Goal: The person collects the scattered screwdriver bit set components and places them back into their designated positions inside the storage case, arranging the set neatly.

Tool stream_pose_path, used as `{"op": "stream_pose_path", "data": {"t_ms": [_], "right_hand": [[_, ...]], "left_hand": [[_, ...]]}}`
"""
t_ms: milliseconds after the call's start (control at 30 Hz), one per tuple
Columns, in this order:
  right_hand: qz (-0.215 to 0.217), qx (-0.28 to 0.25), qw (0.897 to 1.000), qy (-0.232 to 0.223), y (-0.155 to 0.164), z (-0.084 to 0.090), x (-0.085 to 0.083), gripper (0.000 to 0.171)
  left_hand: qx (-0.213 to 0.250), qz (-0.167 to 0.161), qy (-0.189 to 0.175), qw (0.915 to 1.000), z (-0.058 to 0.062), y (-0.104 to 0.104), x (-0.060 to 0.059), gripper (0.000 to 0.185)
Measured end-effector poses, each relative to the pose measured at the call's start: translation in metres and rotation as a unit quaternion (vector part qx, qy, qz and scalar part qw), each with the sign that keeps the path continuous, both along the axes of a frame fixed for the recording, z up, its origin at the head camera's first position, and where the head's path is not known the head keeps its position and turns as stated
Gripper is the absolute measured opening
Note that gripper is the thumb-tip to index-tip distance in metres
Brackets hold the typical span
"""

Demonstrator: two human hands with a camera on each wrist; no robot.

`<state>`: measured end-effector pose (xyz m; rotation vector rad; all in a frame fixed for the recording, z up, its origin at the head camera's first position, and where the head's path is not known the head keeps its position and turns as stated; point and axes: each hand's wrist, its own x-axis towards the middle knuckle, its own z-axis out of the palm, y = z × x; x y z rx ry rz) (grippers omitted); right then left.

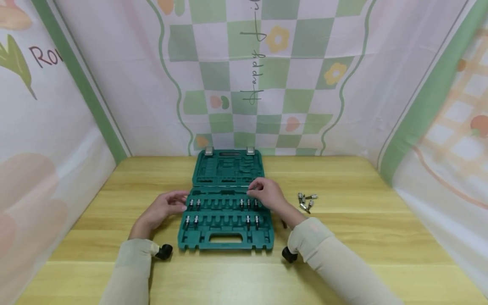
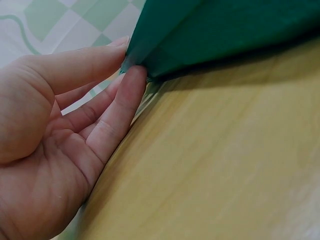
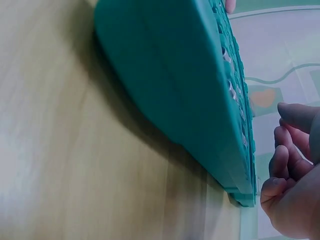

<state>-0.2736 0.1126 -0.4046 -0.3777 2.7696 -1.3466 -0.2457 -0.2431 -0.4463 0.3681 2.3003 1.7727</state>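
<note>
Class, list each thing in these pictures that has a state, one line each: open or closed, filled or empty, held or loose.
tool case: open, lid laid flat on the table.
bit slots: partly filled; several stand empty.
loose bits: lying on the table, right of the case, untouched.
left hand: fingers straight, touching the case's left edge.
right hand: fingers curled over the upper row; whether it holds a bit cannot be told.

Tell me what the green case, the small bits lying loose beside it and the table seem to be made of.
The green case looks like moulded plastic: matt, one even colour, shaped slots and handle. The loose bits seem to be metal, silvery and shiny. The table looks like wood or a wood-look laminate: pale yellow grain in long boards with a slight sheen.
</note>
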Motion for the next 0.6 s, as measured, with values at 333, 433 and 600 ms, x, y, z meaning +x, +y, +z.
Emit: {"op": "stream_pose_path", "data": {"t_ms": [333, 433, 600], "right_hand": [[0.001, 0.010, 1.000, -0.002, 0.018, -0.003, 0.004, 0.006], [0.006, 0.009, 1.000, 0.001, 0.024, -0.005, 0.005, 0.006], [0.018, 0.006, 1.000, -0.006, 0.037, -0.005, 0.006, 0.006]], "left_hand": [[-0.002, 0.002, -0.004, 1.0000, 0.001, 0.001, 0.000, 0.050], [-0.001, 0.004, -0.006, 1.0000, 0.001, 0.001, 0.000, 0.050], [-0.003, 0.005, -0.005, 1.0000, 0.001, 0.001, 0.000, 0.050]]}}
